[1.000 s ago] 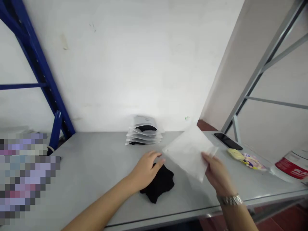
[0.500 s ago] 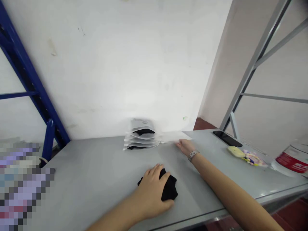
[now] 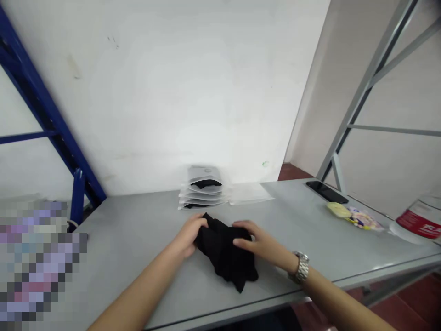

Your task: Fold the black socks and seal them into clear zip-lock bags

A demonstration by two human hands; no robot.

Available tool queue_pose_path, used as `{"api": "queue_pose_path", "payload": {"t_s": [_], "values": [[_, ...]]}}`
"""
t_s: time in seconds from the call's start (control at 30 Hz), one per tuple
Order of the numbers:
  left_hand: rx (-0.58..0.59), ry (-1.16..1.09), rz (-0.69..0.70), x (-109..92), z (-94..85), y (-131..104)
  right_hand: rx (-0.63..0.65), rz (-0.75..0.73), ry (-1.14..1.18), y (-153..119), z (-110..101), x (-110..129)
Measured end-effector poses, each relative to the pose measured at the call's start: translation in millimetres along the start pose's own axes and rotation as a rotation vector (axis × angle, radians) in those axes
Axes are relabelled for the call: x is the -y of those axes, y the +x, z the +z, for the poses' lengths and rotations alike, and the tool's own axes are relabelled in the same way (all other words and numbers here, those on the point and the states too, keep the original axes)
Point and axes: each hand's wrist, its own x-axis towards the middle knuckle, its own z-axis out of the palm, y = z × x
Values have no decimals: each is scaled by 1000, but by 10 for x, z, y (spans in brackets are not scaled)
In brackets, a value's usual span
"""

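A crumpled black cloth (image 3: 225,255) lies between my two hands near the table's front edge. My left hand (image 3: 191,233) grips its upper left corner, fingers curled round the fabric. On the right side, my right hand (image 3: 253,239), with a metal watch on the wrist, holds the cloth between thumb and fingers. Behind them, against the wall, stands a stack of frosted bags (image 3: 203,195) with black contents showing. Flat frosted bags (image 3: 248,193) lie just right of that stack.
On the grey table (image 3: 138,239), a black phone (image 3: 326,191), a yellow item (image 3: 339,210) and a colourful trinket (image 3: 364,218) lie to the right. A large bottle with a red label (image 3: 418,224) stands at the far right. A blue frame (image 3: 77,193) rises at the left.
My right hand has left the flat bags and come back to the cloth. My left hand has shifted to the cloth's upper left, and the cloth is more spread out.
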Motion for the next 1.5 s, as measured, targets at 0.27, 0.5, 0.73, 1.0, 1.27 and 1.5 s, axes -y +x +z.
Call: {"api": "queue_pose_path", "payload": {"t_s": [0.27,0.5,0.73,1.0,1.27,1.5], "values": [[-145,669,402,-36,-307,-332,-51,-130,-227,-126,32,-26],[237,1108,469,72,13,-260,-31,-232,-208,-123,96,45],[252,958,449,-35,-176,-351,-10,-137,-131,-142,18,-90],[281,898,373,-3,-218,-218,-39,-110,-197,73,222,63],[487,968,387,-60,-273,28,161,-204,-136,610,-62,251],[400,848,387,74,-244,-34,395,-139,-222,614,34,-113]]}}
